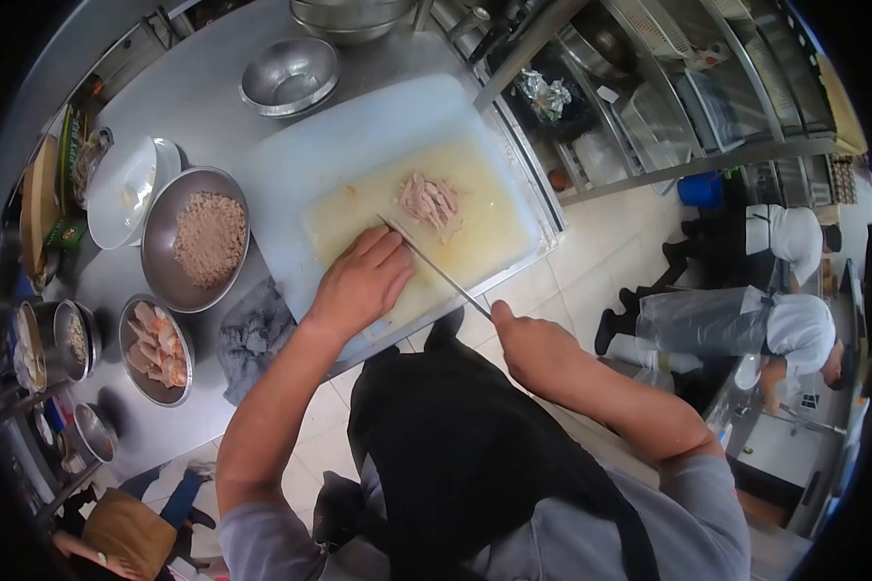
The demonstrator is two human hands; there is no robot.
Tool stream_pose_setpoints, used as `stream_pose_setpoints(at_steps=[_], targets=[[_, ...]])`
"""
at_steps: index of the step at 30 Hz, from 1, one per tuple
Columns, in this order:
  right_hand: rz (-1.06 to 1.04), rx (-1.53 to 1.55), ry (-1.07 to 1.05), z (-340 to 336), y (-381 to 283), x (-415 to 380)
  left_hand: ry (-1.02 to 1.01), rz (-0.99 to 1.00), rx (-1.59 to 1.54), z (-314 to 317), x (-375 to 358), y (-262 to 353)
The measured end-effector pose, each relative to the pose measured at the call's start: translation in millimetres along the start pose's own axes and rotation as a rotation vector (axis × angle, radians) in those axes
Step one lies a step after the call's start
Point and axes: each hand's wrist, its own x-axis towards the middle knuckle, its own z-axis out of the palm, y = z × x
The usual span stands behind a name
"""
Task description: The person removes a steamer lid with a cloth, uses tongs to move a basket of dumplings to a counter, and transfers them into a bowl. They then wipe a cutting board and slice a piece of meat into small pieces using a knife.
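Observation:
My right hand grips the handle of a kitchen knife, its blade slanting across the cutting board toward my left fingers. My left hand presses down on the board with its fingers curled together beside the blade. Whatever lies under those fingers is hidden. Just beyond the knife is a small heap of pale sliced meat. The large whitish cutting board has a yellowish, wet-looking middle.
Left of the board stand a bowl of minced meat, a bowl of meat pieces and a grey cloth. A metal bowl sits behind. Shelving rises at right. Two people work farther right; another person is lower left.

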Motion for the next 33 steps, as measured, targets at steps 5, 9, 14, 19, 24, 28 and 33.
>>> stream_pose_setpoints(at_steps=[5,9,14,19,24,28,33], targets=[[-0.16,0.055,0.19,16.5,0.3,38.3,0.046,-0.003,0.023,2.8,-0.6,0.8],[-0.035,0.024,0.039,-2.8,-2.8,-13.6,-0.031,0.002,0.005,-0.1,0.2,-1.3],[-0.112,0.064,0.146,28.4,1.8,31.9,0.056,0.006,0.003,0.2,3.1,0.8],[-0.029,0.028,0.066,2.7,-7.0,-5.3,0.056,0.018,0.047,-2.5,1.7,2.4],[-0.089,0.058,0.095,21.0,-3.8,24.7,0.076,0.027,0.047,-1.2,2.8,2.7],[-0.116,0.047,0.128,2.0,-11.0,4.3,0.026,0.014,0.04,-6.9,1.4,4.7],[-0.093,0.049,0.051,23.5,1.4,5.0,0.021,0.033,0.049,-6.1,-8.2,4.4]])
